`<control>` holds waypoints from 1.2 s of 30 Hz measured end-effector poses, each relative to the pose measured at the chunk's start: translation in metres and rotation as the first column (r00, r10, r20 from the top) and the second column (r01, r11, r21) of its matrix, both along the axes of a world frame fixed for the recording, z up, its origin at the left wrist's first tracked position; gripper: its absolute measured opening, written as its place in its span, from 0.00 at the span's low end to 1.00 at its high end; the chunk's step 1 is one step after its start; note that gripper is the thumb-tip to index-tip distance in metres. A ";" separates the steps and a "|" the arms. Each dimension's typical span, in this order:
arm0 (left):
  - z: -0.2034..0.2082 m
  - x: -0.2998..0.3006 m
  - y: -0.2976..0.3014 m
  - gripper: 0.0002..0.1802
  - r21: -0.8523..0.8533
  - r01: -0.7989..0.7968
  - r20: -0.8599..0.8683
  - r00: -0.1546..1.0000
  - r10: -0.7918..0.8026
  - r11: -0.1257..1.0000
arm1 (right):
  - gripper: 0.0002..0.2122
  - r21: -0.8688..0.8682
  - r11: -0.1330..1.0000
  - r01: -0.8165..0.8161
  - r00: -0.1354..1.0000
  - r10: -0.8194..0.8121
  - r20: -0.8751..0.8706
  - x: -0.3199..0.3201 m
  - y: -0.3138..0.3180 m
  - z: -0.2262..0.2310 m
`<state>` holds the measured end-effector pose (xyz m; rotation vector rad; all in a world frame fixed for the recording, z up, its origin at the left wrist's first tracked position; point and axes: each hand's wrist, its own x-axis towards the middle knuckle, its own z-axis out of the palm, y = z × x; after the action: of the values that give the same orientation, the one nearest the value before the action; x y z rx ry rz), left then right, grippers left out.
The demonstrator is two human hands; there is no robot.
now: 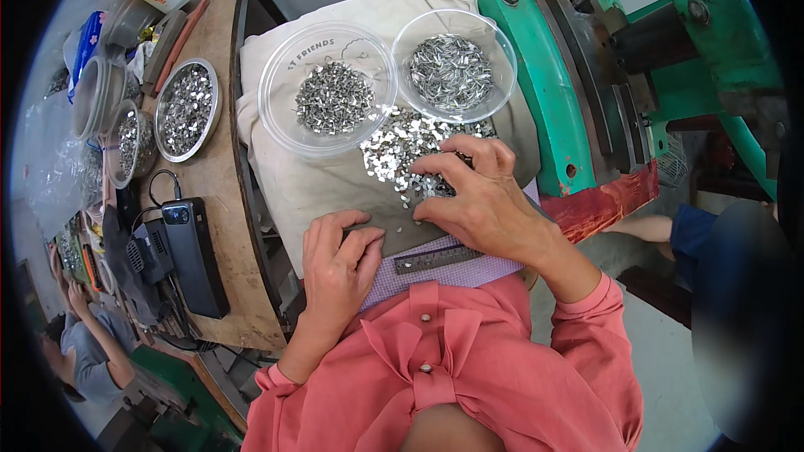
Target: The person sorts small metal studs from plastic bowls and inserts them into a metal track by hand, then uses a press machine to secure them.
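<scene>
Small shiny flat metal pieces (394, 146) lie in a loose pile on the grey-brown cloth (293, 176). My right hand (481, 197) is over the near right side of this pile, thumb and forefinger spread apart, with no piece visibly gripped. On the cloth's near edge rests my left hand (339, 264), its fingers curled in with the thumb close to them; whatever they may hold is hidden. A few single pieces lie between the hands. Behind the pile, a clear round tub (280, 121) contains short metal bits, and a second clear tub (402, 29) contains thin, longer ones.
A dark ruler (435, 259) lies near my lap on lilac fabric. At right stands a green metal machine (544, 117). The wooden bench (243, 285) at left carries a metal dish (213, 121) of pieces and a black power bank (197, 259). Other people sit at both sides.
</scene>
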<state>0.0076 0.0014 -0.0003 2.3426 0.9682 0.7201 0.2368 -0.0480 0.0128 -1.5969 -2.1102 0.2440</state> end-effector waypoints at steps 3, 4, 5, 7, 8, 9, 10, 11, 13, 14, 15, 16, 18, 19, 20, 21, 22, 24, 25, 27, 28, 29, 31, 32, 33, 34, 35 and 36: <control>0.000 0.000 0.000 0.13 -0.017 -0.002 0.005 1.000 0.002 1.000 | 0.06 -0.007 1.000 -0.025 1.000 0.025 0.001 -0.003 0.004 -0.001; 0.000 0.001 -0.001 0.13 -0.017 -0.001 0.005 1.000 0.001 1.000 | 0.06 -0.011 1.000 -0.028 1.000 0.027 -0.015 -0.005 0.005 -0.002; 0.000 0.002 -0.001 0.13 -0.022 0.001 0.010 1.000 -0.001 1.000 | 0.06 -0.012 1.000 -0.026 1.000 0.026 -0.014 -0.005 0.005 -0.003; -0.001 0.003 -0.001 0.13 -0.029 0.003 0.014 1.000 -0.003 1.000 | 0.05 0.017 1.000 -0.026 1.000 0.026 -0.008 -0.007 0.005 -0.005; -0.001 0.005 -0.001 0.13 -0.033 0.014 0.011 1.000 -0.014 0.999 | 0.05 0.015 1.000 -0.024 1.000 0.024 -0.008 -0.006 0.003 -0.004; 0.000 0.006 -0.002 0.13 -0.039 0.022 0.007 1.000 -0.021 0.999 | 0.05 0.019 1.000 0.008 1.000 -0.008 -0.010 -0.004 0.001 -0.002; 0.001 0.006 -0.001 0.13 -0.043 0.020 0.006 1.000 -0.020 0.999 | 0.06 0.023 0.999 0.040 0.999 -0.040 -0.012 -0.002 -0.002 0.001; 0.003 0.008 0.001 0.13 -0.039 0.056 -0.016 0.998 -0.057 0.998 | 0.06 0.031 0.998 0.063 0.998 -0.063 -0.006 0.000 -0.006 0.004; 0.005 0.010 0.004 0.13 -0.041 0.094 -0.037 0.995 -0.095 0.995 | 0.06 0.004 0.997 0.078 0.997 -0.078 -0.009 0.004 -0.018 0.010; 0.006 0.011 0.005 0.15 -0.032 0.121 -0.060 0.991 -0.123 0.992 | 0.07 -0.017 0.996 0.091 0.996 -0.092 -0.012 0.005 -0.025 0.012; 0.007 0.011 0.006 0.16 -0.022 0.151 -0.083 0.985 -0.153 0.988 | 0.06 -0.034 0.995 0.093 0.996 -0.093 -0.017 0.004 -0.031 0.016; 0.006 0.011 0.006 0.16 -0.026 0.152 -0.083 0.985 -0.153 0.988 | 0.06 -0.038 0.995 0.093 0.995 -0.094 -0.017 0.003 -0.037 0.017; 0.006 0.011 0.006 0.15 -0.043 0.126 -0.077 0.989 -0.129 0.991 | 0.06 -0.087 0.991 0.105 0.994 -0.108 -0.028 -0.001 -0.048 0.018; 0.005 0.011 0.006 0.15 -0.045 0.127 -0.077 0.989 -0.130 0.991 | 0.06 -0.094 0.991 0.097 0.995 -0.100 -0.024 -0.002 -0.051 0.016; 0.004 0.011 0.006 0.14 -0.059 0.105 -0.063 0.992 -0.108 0.993 | 0.06 -0.096 0.991 0.097 0.995 -0.099 -0.025 -0.003 -0.055 0.016; 0.004 0.011 0.006 0.14 -0.071 0.082 -0.049 0.995 -0.086 0.994 | 0.06 -0.108 0.989 0.102 0.994 -0.106 -0.032 -0.005 -0.057 0.015; 0.003 0.011 0.005 0.14 -0.072 0.081 -0.050 0.995 -0.085 0.994 | 0.06 -0.120 0.987 0.107 0.993 -0.113 -0.039 -0.006 -0.058 0.015; 0.003 0.011 0.003 0.13 -0.098 0.026 -0.048 0.998 -0.030 0.995 | 0.06 -0.128 0.986 0.106 0.991 -0.115 -0.064 -0.005 -0.058 0.016; 0.003 0.011 0.003 0.13 -0.098 0.023 -0.049 0.998 -0.028 0.995 | 0.06 -0.134 0.985 0.105 0.989 -0.118 -0.087 -0.004 -0.057 0.017; 0.004 0.011 0.002 0.13 -0.117 -0.006 -0.054 0.999 -0.001 0.993 | 0.06 -0.129 0.984 0.122 0.989 -0.131 -0.062 -0.003 -0.054 0.015; 0.004 0.010 0.003 0.13 -0.115 -0.008 -0.054 0.999 0.001 0.993 | 0.06 -0.124 0.982 0.141 0.988 -0.147 -0.037 -0.002 -0.052 0.014; 0.003 0.009 0.004 0.12 -0.099 0.019 -0.022 1.000 -0.021 0.995 | 0.06 -0.121 0.983 0.139 0.989 -0.145 -0.037 -0.001 -0.049 0.013; 0.003 0.007 0.005 0.12 -0.083 0.046 0.010 0.999 -0.045 0.996 | 0.06 -0.072 0.989 0.130 0.991 -0.132 -0.031 0.000 -0.041 0.009; 0.003 0.006 0.006 0.12 -0.079 0.056 0.000 0.998 -0.056 0.995 | 0.06 -0.071 0.989 0.129 0.991 -0.132 -0.031 0.000 -0.037 0.007; 0.003 0.005 0.005 0.12 -0.076 0.064 -0.010 0.998 -0.065 0.995 | 0.07 -0.051 0.993 0.108 0.993 -0.110 -0.040 0.000 -0.032 0.005; 0.003 0.005 0.005 0.12 -0.075 0.063 -0.010 0.998 -0.064 0.995 | 0.07 -0.031 0.996 0.086 0.995 -0.088 -0.048 -0.001 -0.027 0.003; 0.003 0.005 0.004 0.12 -0.078 0.053 -0.012 0.998 -0.054 0.996 | 0.08 -0.022 0.996 0.083 0.995 -0.084 -0.054 -0.001 -0.023 0.001; 0.003 0.006 0.004 0.12 -0.081 0.043 -0.014 0.999 -0.044 0.996 | 0.08 -0.020 0.996 0.081 0.995 -0.082 -0.053 -0.001 -0.019 0.001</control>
<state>0.0133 0.0051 0.0029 2.2954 0.9321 0.6352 0.2354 -0.0671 0.0141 -1.6643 -2.0025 0.2764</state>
